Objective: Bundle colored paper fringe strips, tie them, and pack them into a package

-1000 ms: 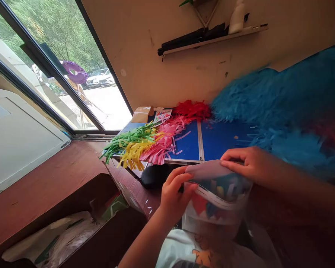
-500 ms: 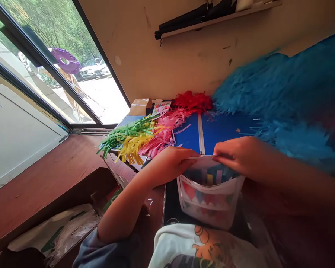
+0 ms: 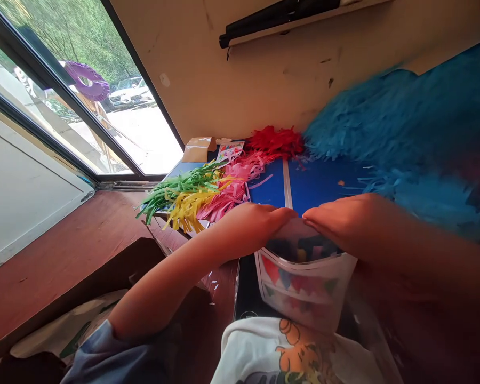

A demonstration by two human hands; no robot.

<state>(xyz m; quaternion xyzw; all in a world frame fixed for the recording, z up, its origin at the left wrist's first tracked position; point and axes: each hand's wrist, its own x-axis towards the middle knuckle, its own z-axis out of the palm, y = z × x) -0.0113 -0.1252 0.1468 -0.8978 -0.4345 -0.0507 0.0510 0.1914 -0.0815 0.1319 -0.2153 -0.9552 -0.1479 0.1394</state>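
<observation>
Big window point(image 3: 76, 101) filled the upper left, w/ a beige wall point(image 3: 244, 80) next to it. A large fluffy mass of blue fringe point(image 3: 408, 133) took up the right side, blurred at its edges. A brown wood surface point(image 3: 60, 245) ran under the window to the lower left. A blue board point(image 3: 320, 184) lay flat in the middle, against the wall, w/ a pale seam down its centre. An open cardboard box point(image 3: 144, 256) sat lower left, pale plastic & paper inside.

Paper fringe lay across the board's left part & hung over its edge: green fringe point(image 3: 176, 191), yellow fringe point(image 3: 186, 210) just beside it, pink fringe point(image 3: 234, 186) overlapping both, red fringe point(image 3: 274, 141) at the back by the wall.

A clear plastic bag point(image 3: 308, 288) was held upright close to the person's chest, in front of the board's near edge, above a white printed shirt point(image 3: 296, 352). Inside: coloured paper bits & a card w/ triangle flags.

The left hand point(image 3: 252, 229) & right hand point(image 3: 344, 224) met at the bag's top edge, fingertips nearly touching. Both had fingers closed narrow, pinching the bag's mouth, left on the left part of the rim, right on the right part.
</observation>
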